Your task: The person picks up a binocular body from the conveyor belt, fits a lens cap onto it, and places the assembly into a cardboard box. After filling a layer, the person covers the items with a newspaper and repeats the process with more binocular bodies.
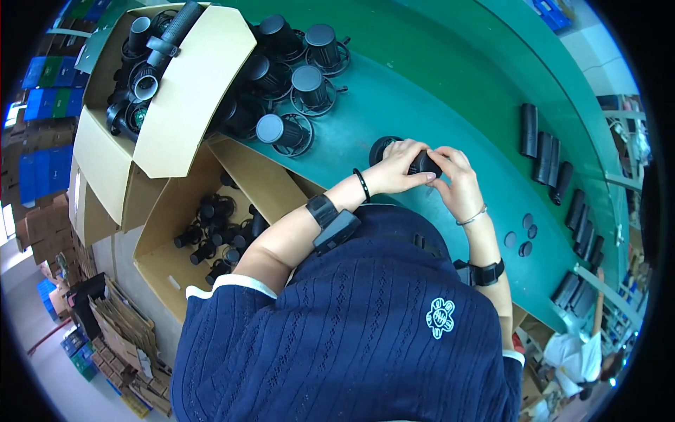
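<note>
Over the green table, both hands meet on a black plastic part like the ringed cylinders nearby. It lies tilted, its wide ring base (380, 149) pointing left and its dark round end (426, 164) toward my right hand. My left hand (402, 167) wraps over the body, thumb along the near side. My right hand (457, 177) presses its fingertips and thumb around the round end; whether a cap sits there is hard to see. Several small black discs (527, 235) lie to the right of my hands.
Several black ringed cylinders (309, 84) stand at the table's back left. An open carton (197, 98) of black tubes and a lower carton (158, 264) of black parts are on the left. Black tubes (543, 158) line the right side of the green table (422, 91).
</note>
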{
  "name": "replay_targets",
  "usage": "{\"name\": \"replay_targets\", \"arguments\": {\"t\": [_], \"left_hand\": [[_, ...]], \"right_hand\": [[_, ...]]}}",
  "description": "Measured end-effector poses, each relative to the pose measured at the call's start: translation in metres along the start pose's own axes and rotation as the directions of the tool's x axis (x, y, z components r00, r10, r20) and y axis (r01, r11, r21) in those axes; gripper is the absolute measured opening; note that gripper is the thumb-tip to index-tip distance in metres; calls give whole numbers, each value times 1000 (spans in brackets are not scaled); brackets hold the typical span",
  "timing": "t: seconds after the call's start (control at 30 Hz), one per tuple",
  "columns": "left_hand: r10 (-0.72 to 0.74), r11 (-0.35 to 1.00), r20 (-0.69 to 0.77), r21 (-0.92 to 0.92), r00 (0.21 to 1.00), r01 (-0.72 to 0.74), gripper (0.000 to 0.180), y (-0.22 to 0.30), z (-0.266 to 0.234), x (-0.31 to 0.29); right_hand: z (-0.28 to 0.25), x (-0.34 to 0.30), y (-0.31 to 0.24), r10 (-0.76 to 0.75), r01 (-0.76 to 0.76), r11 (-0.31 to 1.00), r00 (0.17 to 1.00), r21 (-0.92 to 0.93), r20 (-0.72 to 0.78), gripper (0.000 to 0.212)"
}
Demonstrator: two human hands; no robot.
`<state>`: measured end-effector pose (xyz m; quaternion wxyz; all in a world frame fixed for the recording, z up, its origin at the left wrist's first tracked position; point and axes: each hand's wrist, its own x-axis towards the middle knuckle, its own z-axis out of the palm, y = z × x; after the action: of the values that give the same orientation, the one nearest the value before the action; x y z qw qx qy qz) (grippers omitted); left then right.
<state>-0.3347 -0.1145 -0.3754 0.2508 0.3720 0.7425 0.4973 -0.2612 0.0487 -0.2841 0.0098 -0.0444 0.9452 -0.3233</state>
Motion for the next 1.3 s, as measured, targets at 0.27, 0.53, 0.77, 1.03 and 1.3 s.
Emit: {"name": "replay_targets", "arguments": {"t": [0.27, 0.53, 0.77, 1.03, 1.3], "left_hand": [[-126, 787, 217, -572, 968, 231, 59, -7, -32, 21], [-186, 783, 306, -527, 933, 330, 72, -20, -49, 67], [-262, 944, 313, -113, 913, 310, 63, -32, -40, 109], [-161, 908, 251, -340, 954, 243, 81, -23, -48, 54], [-138, 939, 11, -316, 990, 135, 71, -11, -25, 10]], "right_hand": [[6, 21, 25, 83, -81, 966, 997, 247, 1, 57], [-1, 85, 83, 166, -257, 871, 956, 419, 243, 50], [-6, 92, 118, 270, -444, 700, 890, 560, 368, 47], [-6, 57, 88, 183, -276, 527, 961, 804, 210, 60], [8, 6, 67, 217, -222, 106, 956, 969, 196, 64]]}}
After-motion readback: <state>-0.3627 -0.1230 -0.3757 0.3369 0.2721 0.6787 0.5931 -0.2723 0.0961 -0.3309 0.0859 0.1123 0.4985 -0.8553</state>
